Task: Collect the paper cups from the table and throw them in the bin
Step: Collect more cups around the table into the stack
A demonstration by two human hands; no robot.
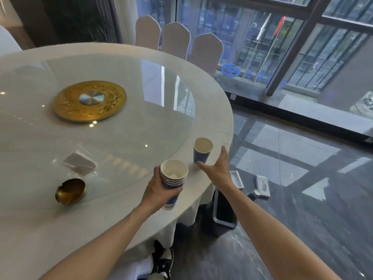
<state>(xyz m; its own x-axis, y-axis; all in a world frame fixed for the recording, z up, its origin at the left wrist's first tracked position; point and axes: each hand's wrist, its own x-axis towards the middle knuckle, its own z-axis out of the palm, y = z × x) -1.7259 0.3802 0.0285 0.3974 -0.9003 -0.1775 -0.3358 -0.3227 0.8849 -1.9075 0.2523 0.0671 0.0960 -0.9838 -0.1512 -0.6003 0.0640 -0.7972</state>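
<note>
Bare tabletop (129, 138) around lone cup (202, 150), ashtray (70, 191) well apart

Colours of the objects at a round white table (50, 229).
Stacked cups (173, 182) and single cup (202, 153): blue outside, cream inside. Centre disc (89, 101), upper left: gold, leaf relief, silver hub. Ashtray (70, 191), lower left: gold. Bin (222, 215): dark grey.

lone cup (202, 151) on table (125, 53) edge, bin (222, 214) on floor below

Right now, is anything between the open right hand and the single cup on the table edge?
No. In the head view, the right hand is spread just beside the single cup, nothing between them.
</note>
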